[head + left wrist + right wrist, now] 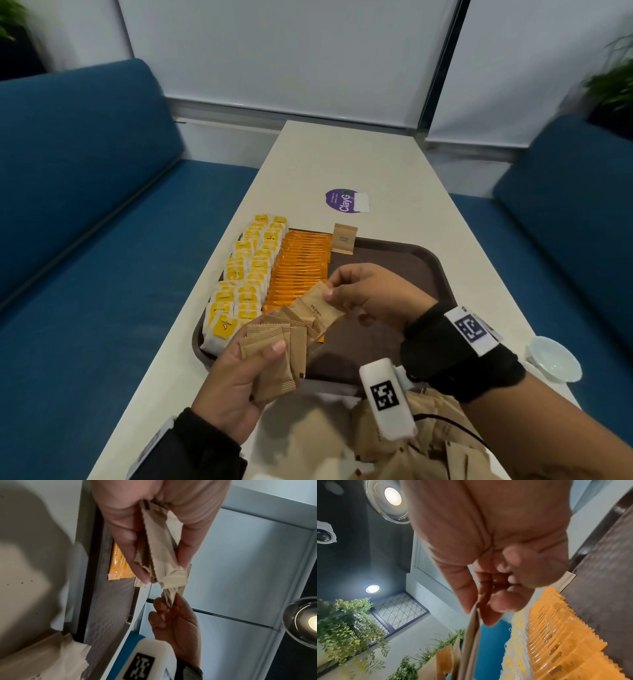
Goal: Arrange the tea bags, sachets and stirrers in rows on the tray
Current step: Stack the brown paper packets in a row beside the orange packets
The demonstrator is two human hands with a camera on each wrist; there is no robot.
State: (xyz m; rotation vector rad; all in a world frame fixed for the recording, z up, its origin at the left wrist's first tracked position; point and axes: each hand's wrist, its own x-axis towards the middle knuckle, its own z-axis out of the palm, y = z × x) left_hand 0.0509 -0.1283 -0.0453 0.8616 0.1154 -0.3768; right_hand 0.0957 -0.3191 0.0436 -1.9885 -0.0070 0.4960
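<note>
A brown tray [411, 260] lies on the pale table. Yellow-and-white tea bags [243, 284] fill its left side in rows, with a row of orange sachets [298, 270] beside them. One brown sachet [344, 238] lies at the tray's far edge. My left hand [246, 370] grips a fanned stack of brown sachets [274, 356] above the tray's near left corner. My right hand [346, 291] pinches the top corner of one brown sachet [317, 308] from that stack. In the left wrist view the stack [159, 550] sits between thumb and fingers.
A heap of loose brown sachets [421, 442] lies on the table's near end. A white bowl [553, 358] stands at the right edge. A purple round sticker [340, 200] lies beyond the tray. Blue sofas [85, 205] flank the table on both sides.
</note>
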